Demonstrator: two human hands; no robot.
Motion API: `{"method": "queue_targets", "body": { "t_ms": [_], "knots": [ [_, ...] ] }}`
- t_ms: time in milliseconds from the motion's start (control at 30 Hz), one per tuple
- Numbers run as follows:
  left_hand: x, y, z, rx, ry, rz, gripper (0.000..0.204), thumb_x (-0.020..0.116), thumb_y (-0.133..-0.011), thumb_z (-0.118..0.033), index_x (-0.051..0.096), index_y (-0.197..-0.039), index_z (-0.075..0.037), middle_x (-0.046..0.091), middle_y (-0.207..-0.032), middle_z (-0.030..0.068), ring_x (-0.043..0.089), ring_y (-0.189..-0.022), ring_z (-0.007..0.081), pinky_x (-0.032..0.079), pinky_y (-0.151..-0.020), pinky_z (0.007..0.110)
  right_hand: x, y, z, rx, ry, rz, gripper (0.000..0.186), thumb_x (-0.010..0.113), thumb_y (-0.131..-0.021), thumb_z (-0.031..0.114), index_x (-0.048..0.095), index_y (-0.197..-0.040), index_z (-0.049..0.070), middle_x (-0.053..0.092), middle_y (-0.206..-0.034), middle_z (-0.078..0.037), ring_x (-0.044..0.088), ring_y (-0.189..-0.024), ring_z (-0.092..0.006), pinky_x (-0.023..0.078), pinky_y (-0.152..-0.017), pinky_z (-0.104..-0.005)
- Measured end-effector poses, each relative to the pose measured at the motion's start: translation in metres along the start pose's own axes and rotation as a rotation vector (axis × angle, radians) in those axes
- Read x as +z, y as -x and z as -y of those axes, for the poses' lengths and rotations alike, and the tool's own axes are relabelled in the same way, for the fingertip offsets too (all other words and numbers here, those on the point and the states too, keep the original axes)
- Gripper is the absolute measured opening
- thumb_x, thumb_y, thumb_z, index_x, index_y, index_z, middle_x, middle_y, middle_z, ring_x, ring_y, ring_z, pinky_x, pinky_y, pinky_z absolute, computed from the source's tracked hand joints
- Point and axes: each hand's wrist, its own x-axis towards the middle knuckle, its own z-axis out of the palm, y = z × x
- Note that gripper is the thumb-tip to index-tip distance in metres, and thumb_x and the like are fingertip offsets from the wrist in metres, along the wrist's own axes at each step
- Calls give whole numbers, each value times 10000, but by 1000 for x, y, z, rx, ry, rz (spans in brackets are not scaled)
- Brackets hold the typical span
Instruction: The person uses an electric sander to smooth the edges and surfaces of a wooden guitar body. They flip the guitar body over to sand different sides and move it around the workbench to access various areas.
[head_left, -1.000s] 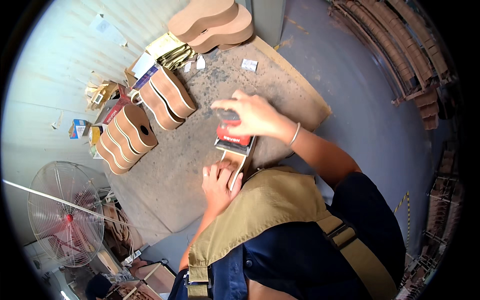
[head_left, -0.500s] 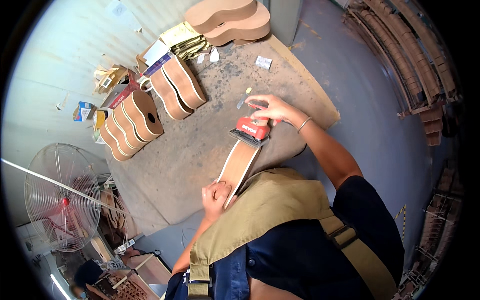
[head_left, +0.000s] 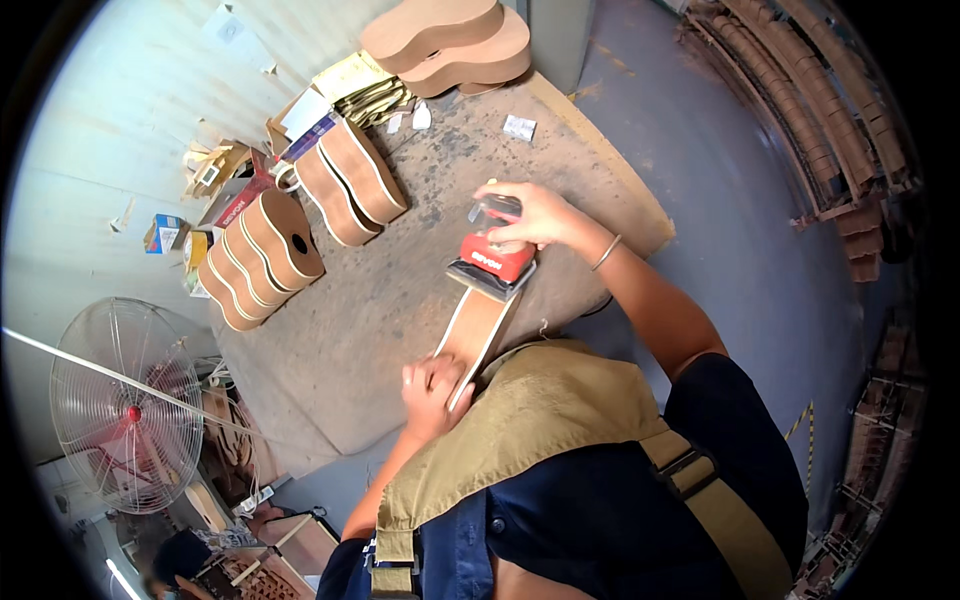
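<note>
We see a broad grey-brown stained workbench (head_left: 330,340) filling the middle, with a round wire-caged floor fan (head_left: 130,410) beside its left side. At its far end lie large stacked brown wooden guitar-shaped bodies (head_left: 450,60); along the left stand a row of smaller brown wooden bodies with cream edging (head_left: 262,262) and a similar cream-edged brown pair (head_left: 350,188). Near the tan apron (head_left: 530,400), a long brown wooden piece with white edge strips (head_left: 475,325) slants over the bench. A red-and-black boxy power sander (head_left: 497,256) rests on its far end, leaving the stretch toward us uncovered. We judge the work on this piece to be under way, but cannot tell how much surface is finished, nor whether the others are done. Our right hand (head_left: 540,215) is wrapped around the sander's top; our left hand (head_left: 430,398) clasps the piece's near end, fingers bent over its face.
</note>
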Motion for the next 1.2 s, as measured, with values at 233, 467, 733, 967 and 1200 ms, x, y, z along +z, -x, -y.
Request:
{"method": "queue_targets", "body": {
  "t_ms": [233, 467, 733, 967, 1200],
  "knots": [
    [17, 64, 17, 22, 6, -72, 510, 935, -749, -179, 763, -1224, -112, 649, -1242, 172, 624, -1127, 399, 583, -1008, 549, 10, -13, -78, 187, -207, 32, 621, 899, -858, 243, 710, -1448, 279, 739, -1377, -7, 702, -950, -135, 529, -518, -321],
    [-3, -81, -36, -102, 0, 87, 357, 841, -864, -233, 761, -1190, -112, 672, -1178, 124, 617, -1037, 361, 549, -840, 466, 13, 30, 25, -346, 491, -321, 698, 890, -788, 290, 688, -1457, 295, 695, -1216, -182, 775, -993, -383, 642, -892, -457],
    [-3, -51, -21, -39, 8, 35, 362, 843, -842, -251, 777, -1175, -124, 694, -1190, 103, 630, -1067, 346, 540, -854, 460, 7, 16, -17, -488, 377, -310, 715, 903, -763, 324, 693, -1443, 259, 748, -1227, -158, 780, -876, -337, 648, -768, -469],
    [-5, -9, -13, -30, -1, -9, 402, 865, -815, -234, 770, -1187, -116, 692, -1185, 128, 643, -1078, 348, 574, -949, 493, -14, 0, -83, 194, -210, 21, 680, 901, -838, 241, 674, -1479, 229, 691, -1495, -24, 702, -1092, -90, 548, -565, -313],
    [-1, -79, -36, -76, -28, 48, 342, 857, -840, -229, 767, -1151, -121, 693, -1169, 86, 627, -1004, 319, 539, -813, 434, 7, 38, -1, -355, 455, -366, 715, 914, -791, 287, 680, -1466, 302, 702, -1258, -147, 774, -986, -338, 648, -793, -436]
  ]
}}
